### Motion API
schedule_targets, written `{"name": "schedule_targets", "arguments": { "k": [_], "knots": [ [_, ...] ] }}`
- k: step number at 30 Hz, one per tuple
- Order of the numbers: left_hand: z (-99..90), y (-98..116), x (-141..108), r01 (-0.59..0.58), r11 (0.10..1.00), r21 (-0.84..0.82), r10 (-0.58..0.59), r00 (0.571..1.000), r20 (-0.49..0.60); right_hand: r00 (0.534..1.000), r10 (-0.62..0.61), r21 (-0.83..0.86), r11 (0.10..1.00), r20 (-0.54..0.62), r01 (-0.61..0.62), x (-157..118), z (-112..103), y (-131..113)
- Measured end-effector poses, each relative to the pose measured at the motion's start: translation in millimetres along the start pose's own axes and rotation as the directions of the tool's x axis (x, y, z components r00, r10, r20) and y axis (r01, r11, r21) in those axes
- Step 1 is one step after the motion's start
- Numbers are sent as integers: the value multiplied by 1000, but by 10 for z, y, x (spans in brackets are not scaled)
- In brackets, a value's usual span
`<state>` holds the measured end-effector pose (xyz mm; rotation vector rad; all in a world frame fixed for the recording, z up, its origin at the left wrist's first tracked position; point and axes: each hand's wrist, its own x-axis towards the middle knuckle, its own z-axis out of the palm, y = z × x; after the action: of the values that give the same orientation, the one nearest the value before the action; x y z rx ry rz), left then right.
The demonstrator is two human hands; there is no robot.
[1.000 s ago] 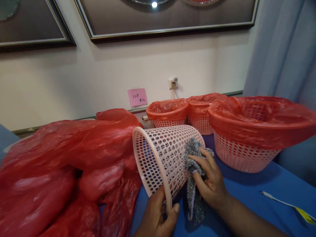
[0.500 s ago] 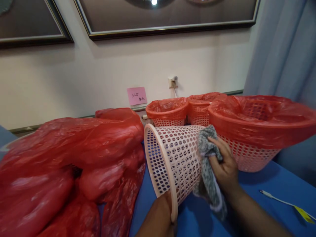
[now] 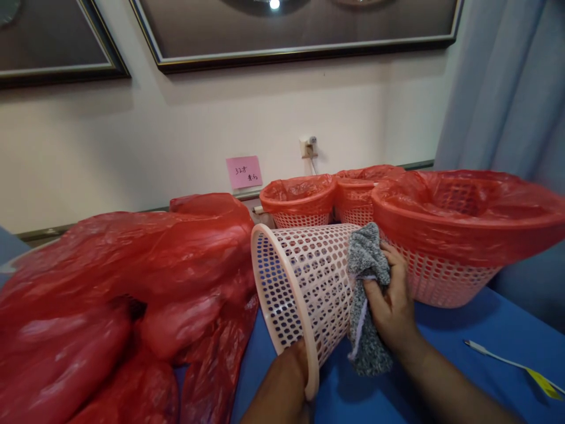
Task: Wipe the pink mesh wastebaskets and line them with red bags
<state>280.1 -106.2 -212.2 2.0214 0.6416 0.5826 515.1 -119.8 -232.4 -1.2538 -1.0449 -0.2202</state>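
A pale pink perforated plastic wastebasket (image 3: pixel 324 280) lies tipped on its side above the blue table, its open mouth facing left. My left hand (image 3: pixel 293 365) reaches inside the rim at the lower front and grips the basket; most of its fingers are hidden behind the lattice. Against the base end at the right, my right hand (image 3: pixel 392 294) presses a grey speckled cloth (image 3: pixel 371 312) with white edging. Its fingers are bent around the cloth, and a loose fold hangs below the hand.
Red plastic bags (image 3: pixel 123 282) are heaped on the left. At right stands a large basket (image 3: pixel 459 282) lined with a red bag, and two smaller lined baskets (image 3: pixel 300 203) are behind. A white cable (image 3: pixel 498 354) with a yellow tag lies on the blue tabletop (image 3: pixel 445 347).
My right hand and the cloth have shifted slightly left along the basket's base end. The basket has moved a little left, while my left hand keeps its hold.
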Motion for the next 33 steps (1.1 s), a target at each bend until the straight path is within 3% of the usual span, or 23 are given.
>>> {"name": "schedule_targets", "arguments": {
  "k": [4, 9, 11, 14, 16, 17, 19, 21, 22, 24, 26, 29, 31, 33],
  "knots": [
    [-42, -11, 19, -42, 996, 83, 38, 998, 49, 993, -101, -120, 987, 64, 108, -80, 31, -103],
    [-47, -95, 17, -63, 987, 147, 55, 997, 54, 950, -228, -101, 962, 211, 254, -232, 20, -312],
    [-37, -125, 22, -72, 984, 160, 63, 996, 59, 891, -359, -48, 921, 276, 386, -306, 0, -376],
    [-29, -126, 36, -87, 982, 170, 74, 994, 77, 759, -576, 46, 804, 304, 592, -403, -18, -420],
    [-33, -101, 47, -91, 980, 175, 77, 994, 83, 719, -629, 69, 765, 297, 641, -424, -13, -394],
    [-37, -85, 52, -91, 980, 177, 77, 994, 82, 736, -611, 59, 779, 291, 624, -411, -5, -357],
    [-52, -57, 63, -89, 979, 181, 76, 994, 78, 837, -482, -6, 866, 260, 501, -329, 18, -222],
    [-70, -42, 70, -82, 980, 182, 72, 996, 61, 950, -260, -97, 955, 174, 279, -181, 44, -4],
    [-78, -37, 71, -74, 980, 182, 66, 997, 51, 985, -134, -134, 980, 112, 149, -94, 56, 126],
    [-89, -26, 72, -53, 983, 178, 48, 998, 36, 998, 68, -161, 985, 6, -66, 65, 76, 383],
    [-93, -1, 78, -44, 985, 169, 37, 998, 40, 980, 192, -162, 967, -44, -197, 164, 91, 565],
    [-89, 62, 107, -43, 989, 144, 35, 998, 57, 984, 177, -170, 969, -23, -178, 145, 106, 566],
    [-86, 93, 129, -17, 991, 129, 13, 999, 34, 997, 57, -176, 983, 53, -47, 34, 100, 389],
    [-82, 89, 136, -2, 991, 131, 2, 1000, 2, 978, -117, -141, 980, 171, 142, -124, 72, 139]
  ]
}}
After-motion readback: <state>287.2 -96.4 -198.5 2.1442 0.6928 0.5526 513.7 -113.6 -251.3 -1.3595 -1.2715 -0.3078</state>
